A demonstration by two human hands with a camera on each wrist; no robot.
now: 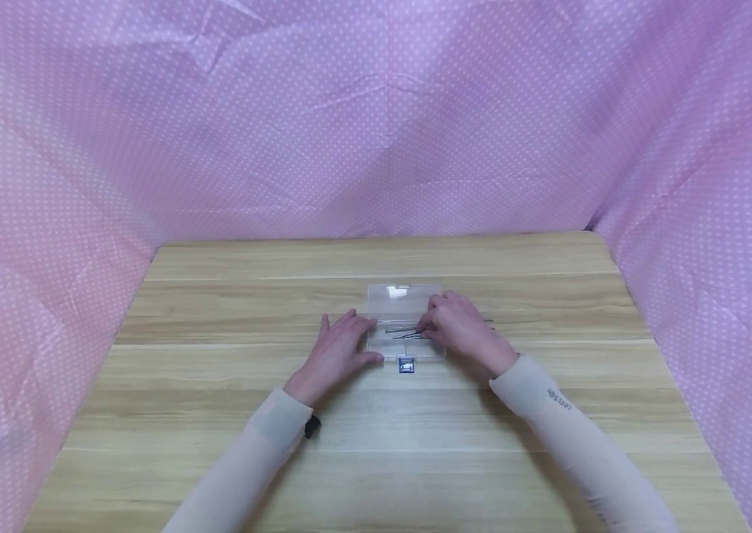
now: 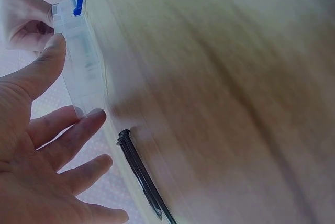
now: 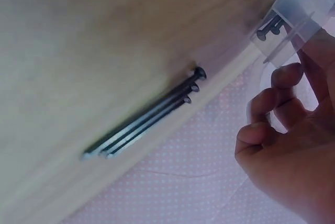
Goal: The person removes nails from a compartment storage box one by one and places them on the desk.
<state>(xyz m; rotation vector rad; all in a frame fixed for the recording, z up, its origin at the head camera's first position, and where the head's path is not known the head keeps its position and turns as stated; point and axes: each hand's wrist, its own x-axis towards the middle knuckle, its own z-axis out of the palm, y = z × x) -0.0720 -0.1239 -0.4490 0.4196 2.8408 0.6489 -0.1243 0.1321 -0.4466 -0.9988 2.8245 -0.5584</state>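
Note:
A clear plastic box [image 1: 387, 349] lies with its lid [image 1: 396, 302] folded back and its blue latch [image 1: 405, 364] facing the person. My left hand [image 1: 336, 346] holds the box's left end between thumb and fingers. Over the right half, my right hand [image 1: 459, 326] has its thumb and index finger together at dark metal nails [image 1: 400, 330] inside the box; the fingertips are partly hidden. Its other fingers are curled in the right wrist view. Nail heads [image 3: 269, 31] show through the box wall there.
Three loose nails [image 3: 144, 116] lie side by side on the wooden table [image 1: 376, 481], right of the box. More nails [image 2: 141, 174] lie beyond the left hand's fingers in the left wrist view. Pink dotted cloth [image 1: 376, 148] surrounds the table's back and sides.

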